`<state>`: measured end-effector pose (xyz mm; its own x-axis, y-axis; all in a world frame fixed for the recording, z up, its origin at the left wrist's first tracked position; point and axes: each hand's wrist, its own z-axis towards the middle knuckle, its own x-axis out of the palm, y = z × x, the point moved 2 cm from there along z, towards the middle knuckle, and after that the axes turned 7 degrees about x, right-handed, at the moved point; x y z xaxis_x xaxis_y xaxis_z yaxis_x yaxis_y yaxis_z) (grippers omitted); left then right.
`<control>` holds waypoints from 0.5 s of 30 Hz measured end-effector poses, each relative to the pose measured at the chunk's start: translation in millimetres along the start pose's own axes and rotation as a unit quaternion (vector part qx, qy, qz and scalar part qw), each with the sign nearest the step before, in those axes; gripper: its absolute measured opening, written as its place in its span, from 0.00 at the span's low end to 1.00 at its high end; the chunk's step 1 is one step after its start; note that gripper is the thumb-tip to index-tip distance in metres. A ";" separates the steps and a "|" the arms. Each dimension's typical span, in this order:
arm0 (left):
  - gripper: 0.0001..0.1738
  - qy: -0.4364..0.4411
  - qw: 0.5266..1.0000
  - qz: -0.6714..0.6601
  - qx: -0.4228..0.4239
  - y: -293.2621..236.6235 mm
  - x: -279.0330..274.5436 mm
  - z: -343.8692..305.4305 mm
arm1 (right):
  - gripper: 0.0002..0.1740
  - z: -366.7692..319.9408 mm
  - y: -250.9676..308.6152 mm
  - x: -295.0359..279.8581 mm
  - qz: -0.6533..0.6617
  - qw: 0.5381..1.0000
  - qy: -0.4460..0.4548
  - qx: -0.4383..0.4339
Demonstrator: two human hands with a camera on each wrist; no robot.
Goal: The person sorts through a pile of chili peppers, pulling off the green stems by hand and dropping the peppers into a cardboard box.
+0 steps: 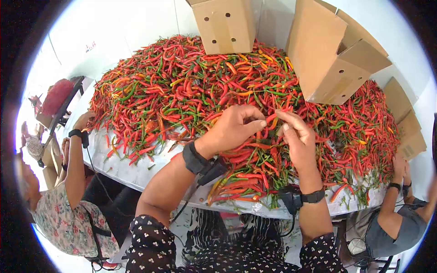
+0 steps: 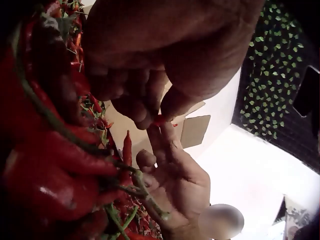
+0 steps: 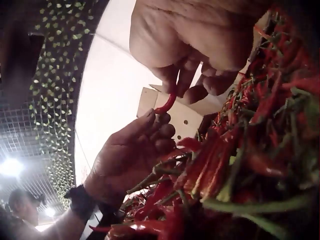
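A small red chili pepper [image 3: 168,104] spans the gap between my two hands above the heap. My left hand [image 1: 233,128] pinches one end of it between thumb and forefinger. The fingertips of my right hand [image 1: 299,142] grip the other end. In the left wrist view only a bit of the red chili [image 2: 160,120] shows between the fingers; the rest is hidden. Right below both hands lies a big heap of chili peppers [image 1: 182,88], mostly red, some green or orange, many with green stems.
Two cardboard boxes with round holes, one box [image 1: 225,27] at the back and a taller box [image 1: 318,50] to its right, stand in the heap. Another person's hand [image 1: 84,120] touches the heap at left; a person [image 1: 393,227] sits at right. The white table edge [image 1: 127,175] runs nearest me.
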<state>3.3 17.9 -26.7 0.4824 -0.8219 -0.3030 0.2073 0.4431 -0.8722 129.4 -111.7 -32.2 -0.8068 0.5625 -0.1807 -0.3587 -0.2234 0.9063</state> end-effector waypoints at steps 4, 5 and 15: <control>0.08 0.020 0.999 0.032 0.027 -6.9 -0.3 0.8 | 0.11 1.0 -8.4 1.9 0.099 0.990 -0.015 0.101; 0.08 0.033 0.999 0.033 0.019 -7.1 -0.9 0.9 | 0.10 2.2 -16.1 1.9 0.160 0.976 -0.027 0.145; 0.11 0.179 0.944 0.264 0.088 -17.0 4.3 -11.4 | 0.11 0.4 -35.2 2.0 0.431 0.856 0.006 0.286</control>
<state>-7.9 2.8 -17.6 0.2466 -0.5236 -0.8155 0.1723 0.8518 -0.4948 140.6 -102.4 -64.4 -0.6620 0.3768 0.6479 0.6576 -0.1226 0.7433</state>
